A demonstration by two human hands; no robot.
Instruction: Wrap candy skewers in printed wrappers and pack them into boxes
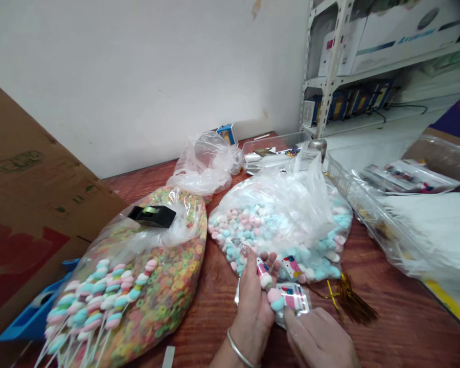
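My left hand (252, 294), palm up with a bangle at the wrist, holds a marshmallow skewer (276, 298) across its curled fingers. Pink, white and blue pieces show on it, and its upper part appears to be inside a clear printed sleeve (239, 246). At the skewer's lower end my right hand (320, 337) is closed, fingertips against the last blue piece; the stick itself is hidden. Beneath the hands lie printed clear packets (296, 296). Just beyond is a big clear bag of pastel marshmallows (249, 225).
Finished marshmallow skewers (95, 301) lie on a bag of cereal rings (176, 276) with a black tape dispenser (153, 216). Gold twist ties (354, 301) lie right of the hands. A clear bin (368, 220) stands right, a cardboard box (34, 204) left.
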